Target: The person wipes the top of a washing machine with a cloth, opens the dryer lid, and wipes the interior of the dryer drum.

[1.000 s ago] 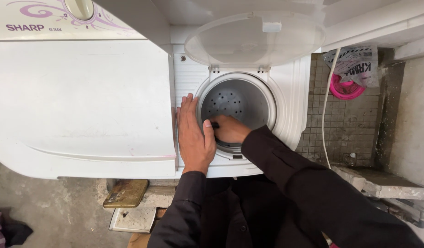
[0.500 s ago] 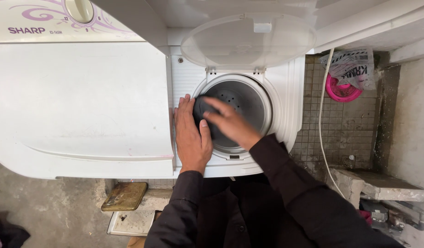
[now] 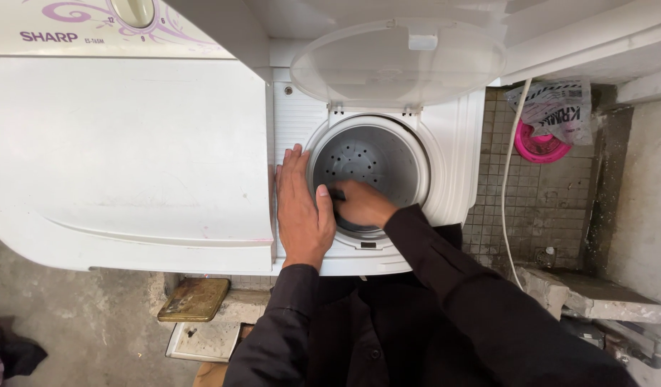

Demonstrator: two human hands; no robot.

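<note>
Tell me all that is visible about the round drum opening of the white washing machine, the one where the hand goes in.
The drum is a round grey tub, seemingly metal, with small holes in its wall, ringed by a white plastic collar. Its clear round lid is hinged at the far edge and stands open. It sits in the machine's right section, beside the closed white cover. The right hand reaches inside, fingers on something dark that is too hidden to identify. The left hand lies flat on the collar's left edge.

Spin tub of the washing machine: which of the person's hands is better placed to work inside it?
Right. The right hand is already inside the spin tub at its near rim, on something dark, while the left hand lies flat on the white top panel beside the opening.
</note>
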